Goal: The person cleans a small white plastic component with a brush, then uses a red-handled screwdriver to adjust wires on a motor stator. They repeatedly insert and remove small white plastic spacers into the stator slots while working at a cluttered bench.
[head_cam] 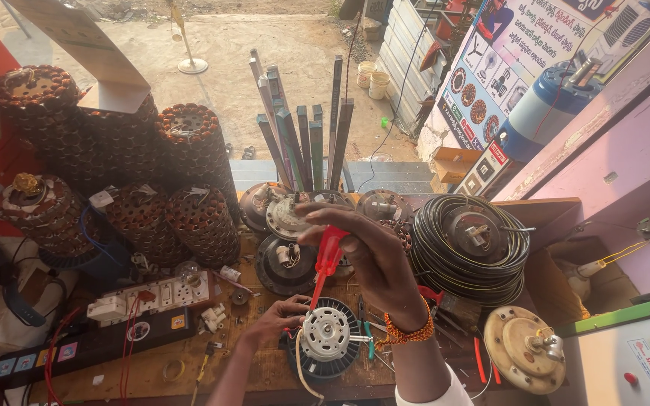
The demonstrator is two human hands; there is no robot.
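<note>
Below the right hand, the screwdriver meets the motor.

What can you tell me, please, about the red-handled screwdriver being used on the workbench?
The screwdriver has a translucent red plastic handle and a thin metal shaft. It stands nearly upright, leaning slightly, tip down on the round fan motor with its pale metal centre and dark ribbed rim. The right hand grips the handle from above; the left hand rests on the motor's edge.
</note>
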